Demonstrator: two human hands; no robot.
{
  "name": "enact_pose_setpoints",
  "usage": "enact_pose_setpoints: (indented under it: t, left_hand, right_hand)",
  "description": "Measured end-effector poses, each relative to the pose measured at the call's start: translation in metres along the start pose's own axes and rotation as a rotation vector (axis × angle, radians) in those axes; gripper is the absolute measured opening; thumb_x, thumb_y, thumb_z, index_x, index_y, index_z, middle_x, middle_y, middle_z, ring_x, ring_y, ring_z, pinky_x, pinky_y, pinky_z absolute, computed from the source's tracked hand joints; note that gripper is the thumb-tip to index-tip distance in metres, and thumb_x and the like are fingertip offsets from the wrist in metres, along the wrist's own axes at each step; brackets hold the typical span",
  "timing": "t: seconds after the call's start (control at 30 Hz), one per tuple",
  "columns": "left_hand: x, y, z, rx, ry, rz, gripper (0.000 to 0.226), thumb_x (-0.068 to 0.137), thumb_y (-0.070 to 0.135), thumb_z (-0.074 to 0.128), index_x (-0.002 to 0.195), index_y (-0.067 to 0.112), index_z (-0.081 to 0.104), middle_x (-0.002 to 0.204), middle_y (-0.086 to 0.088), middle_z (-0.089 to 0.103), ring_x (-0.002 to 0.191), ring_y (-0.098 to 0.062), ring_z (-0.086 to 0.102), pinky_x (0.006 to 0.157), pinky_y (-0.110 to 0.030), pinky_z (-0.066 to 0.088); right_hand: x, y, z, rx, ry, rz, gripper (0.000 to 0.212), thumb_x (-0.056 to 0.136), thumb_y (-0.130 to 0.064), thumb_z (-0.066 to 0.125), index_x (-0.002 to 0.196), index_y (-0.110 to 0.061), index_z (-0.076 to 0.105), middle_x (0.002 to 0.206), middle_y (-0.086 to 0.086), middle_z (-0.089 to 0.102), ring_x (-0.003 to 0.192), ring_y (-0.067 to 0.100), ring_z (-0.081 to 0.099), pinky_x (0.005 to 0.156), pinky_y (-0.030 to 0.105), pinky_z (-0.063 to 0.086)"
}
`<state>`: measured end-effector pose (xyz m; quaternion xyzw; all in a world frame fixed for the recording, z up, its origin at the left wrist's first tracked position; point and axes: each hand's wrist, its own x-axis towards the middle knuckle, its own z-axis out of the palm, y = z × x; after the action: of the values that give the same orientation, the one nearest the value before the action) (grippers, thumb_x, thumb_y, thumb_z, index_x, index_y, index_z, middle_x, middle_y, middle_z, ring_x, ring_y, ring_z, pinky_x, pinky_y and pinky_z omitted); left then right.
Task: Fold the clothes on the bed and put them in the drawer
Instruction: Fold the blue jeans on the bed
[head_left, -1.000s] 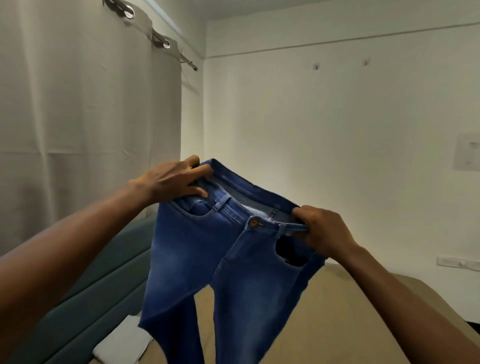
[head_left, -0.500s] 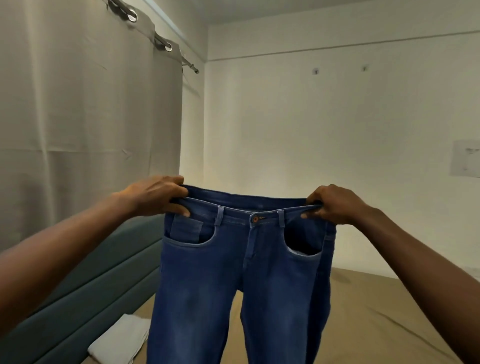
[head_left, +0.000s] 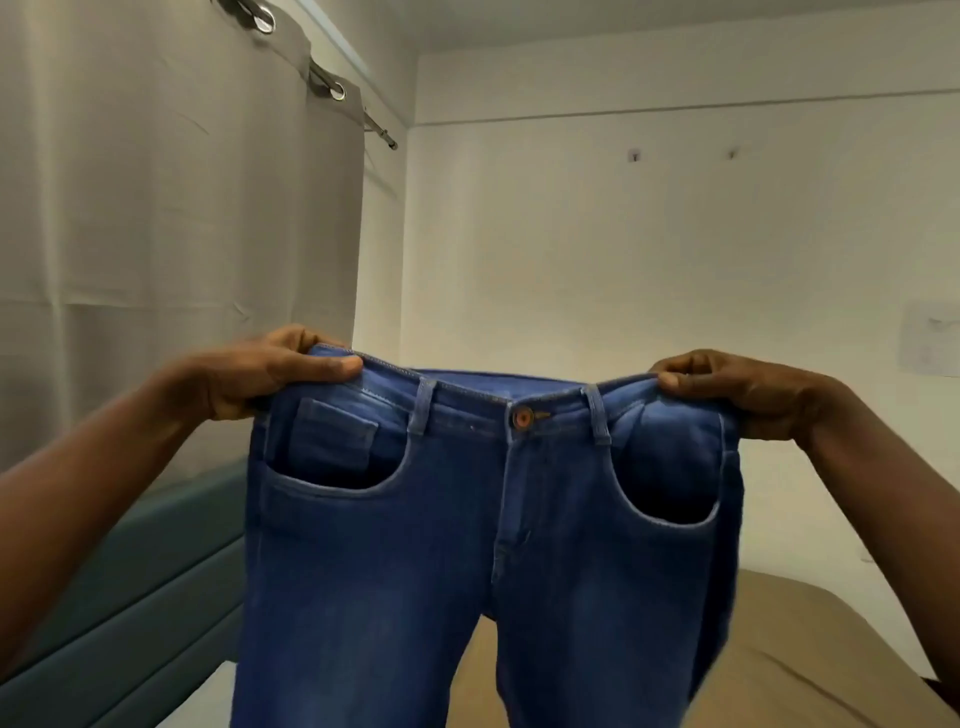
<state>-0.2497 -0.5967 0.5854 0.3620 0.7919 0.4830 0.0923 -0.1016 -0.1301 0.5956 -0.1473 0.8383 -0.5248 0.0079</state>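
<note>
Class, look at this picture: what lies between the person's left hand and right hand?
In the head view, the jeans hang there: their waistband runs from the left hand to the right hand, with a button about midway.

The left hand (head_left: 270, 371) and right hand (head_left: 743, 387) each pinch a corner of the waistband, holding the blue jeans (head_left: 467, 545) up, front facing the camera. Between the fingers sits the copper button (head_left: 522, 417). Below them the legs hang, possibly touching the tan bed (head_left: 779, 649).
</note>
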Motion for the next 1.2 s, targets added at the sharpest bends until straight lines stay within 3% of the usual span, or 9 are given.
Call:
enact_pose_setpoints:
  t: [0.13, 0.23, 0.37, 0.57, 0.7, 0.83, 0.97, 1.1, 1.2]
  left_hand:
    - [0.048, -0.042, -0.018, 0.089, 0.191, -0.099, 0.077, 0.064, 0.067, 0.084, 0.098, -0.002, 0.075, 0.093, -0.019, 0.077, 0.082, -0.034, 0.074, 0.071, -0.040, 0.062]
    - [0.081, -0.093, 0.000, 0.332, 0.260, -0.163, 0.061, 0.084, 0.066, 0.067, 0.073, 0.006, 0.070, 0.063, -0.003, 0.066, 0.060, -0.019, 0.062, 0.056, -0.029, 0.048]
    - [0.080, -0.175, 0.019, 0.243, 0.374, -0.227, 0.052, 0.100, 0.041, 0.063, 0.073, -0.003, 0.069, 0.051, -0.003, 0.058, 0.044, -0.015, 0.054, 0.043, -0.025, 0.042]
    - [0.041, -0.303, 0.124, -0.305, 0.641, -0.591, 0.035, 0.095, 0.026, 0.073, 0.072, 0.005, 0.059, 0.073, -0.015, 0.057, 0.055, -0.024, 0.053, 0.047, -0.028, 0.042]
    - [-0.001, -0.356, 0.203, -0.688, 0.714, -0.796, 0.019, 0.093, 0.014, 0.074, 0.082, 0.003, 0.063, 0.084, -0.017, 0.065, 0.068, -0.026, 0.061, 0.062, -0.036, 0.051]
    - [-0.028, -0.343, 0.276, -0.722, 0.635, -0.699, 0.022, 0.089, 0.005, 0.075, 0.072, 0.009, 0.062, 0.070, -0.008, 0.063, 0.070, -0.023, 0.060, 0.059, -0.029, 0.053]
    - [-0.043, -0.320, 0.308, -0.609, 0.537, -0.614, 0.012, 0.082, 0.008, 0.081, 0.091, 0.015, 0.075, 0.082, -0.004, 0.078, 0.078, -0.026, 0.075, 0.072, -0.039, 0.063]
    - [-0.057, -0.304, 0.314, -0.480, 0.525, -0.554, 0.025, 0.084, 0.014, 0.078, 0.107, 0.026, 0.078, 0.089, 0.006, 0.079, 0.083, -0.013, 0.075, 0.077, -0.034, 0.062]
    - [-0.064, -0.284, 0.324, -0.310, 0.528, -0.462, 0.023, 0.089, 0.013, 0.071, 0.097, 0.034, 0.074, 0.082, 0.011, 0.075, 0.078, -0.003, 0.071, 0.071, -0.022, 0.055]
  right_hand:
    - [0.069, 0.016, 0.012, -0.315, 0.361, 0.093, 0.024, 0.090, -0.030, 0.076, 0.104, -0.010, 0.075, 0.100, 0.022, 0.074, 0.087, 0.028, 0.070, 0.076, 0.042, 0.060]
    - [0.116, 0.063, 0.039, -0.600, 0.592, 0.135, 0.021, 0.092, -0.032, 0.075, 0.094, -0.011, 0.079, 0.093, 0.011, 0.075, 0.090, 0.026, 0.069, 0.076, 0.038, 0.056]
    - [0.124, 0.141, 0.093, -0.301, 0.755, 0.237, 0.023, 0.093, -0.031, 0.074, 0.089, -0.009, 0.078, 0.085, 0.009, 0.073, 0.079, 0.025, 0.066, 0.063, 0.033, 0.051]
    - [0.119, 0.258, 0.222, 0.382, 0.989, 0.628, 0.031, 0.082, -0.025, 0.086, 0.084, -0.001, 0.067, 0.091, 0.017, 0.073, 0.086, 0.035, 0.072, 0.081, 0.052, 0.062]
    - [0.103, 0.311, 0.310, 0.808, 0.975, 0.748, 0.032, 0.081, -0.011, 0.086, 0.097, 0.009, 0.066, 0.102, 0.021, 0.073, 0.089, 0.033, 0.071, 0.085, 0.050, 0.061]
    - [0.098, 0.320, 0.382, 0.909, 0.841, 0.684, 0.012, 0.086, 0.002, 0.075, 0.085, 0.001, 0.063, 0.074, 0.010, 0.072, 0.061, 0.021, 0.066, 0.058, 0.030, 0.057]
    - [0.089, 0.301, 0.422, 0.901, 0.803, 0.567, 0.003, 0.091, 0.002, 0.070, 0.091, 0.000, 0.071, 0.087, 0.021, 0.075, 0.075, 0.032, 0.072, 0.066, 0.038, 0.061]
    - [0.077, 0.294, 0.427, 0.827, 0.791, 0.450, 0.015, 0.099, -0.008, 0.064, 0.109, -0.003, 0.074, 0.102, 0.021, 0.076, 0.093, 0.037, 0.074, 0.082, 0.044, 0.062]
    - [0.072, 0.290, 0.427, 0.710, 0.728, 0.347, 0.021, 0.104, -0.011, 0.057, 0.117, -0.005, 0.072, 0.106, 0.015, 0.077, 0.103, 0.033, 0.074, 0.091, 0.038, 0.059]
